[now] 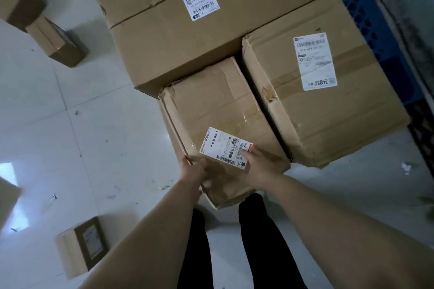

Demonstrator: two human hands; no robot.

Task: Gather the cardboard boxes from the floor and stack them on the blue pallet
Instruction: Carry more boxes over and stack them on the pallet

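Note:
A dented cardboard box (218, 110) with a white label near its front edge sits in front of me, and both hands hold its near end. My left hand (193, 169) grips the near left corner. My right hand (257, 164) rests on the top at the near right, its fingers over the label. Behind it lies a large box (164, 37) with a white label, and to the right a medium box (328, 105) with a label. The blue pallet (366, 7) shows past them at the upper right; its greater part is hidden under the boxes.
Two small boxes (55, 41) lie on the white tiled floor at the upper left, and another small box (79, 246) lies at the lower left. A further box edge (7, 199) shows at the left border. My legs in black trousers (258, 241) stand below the held box.

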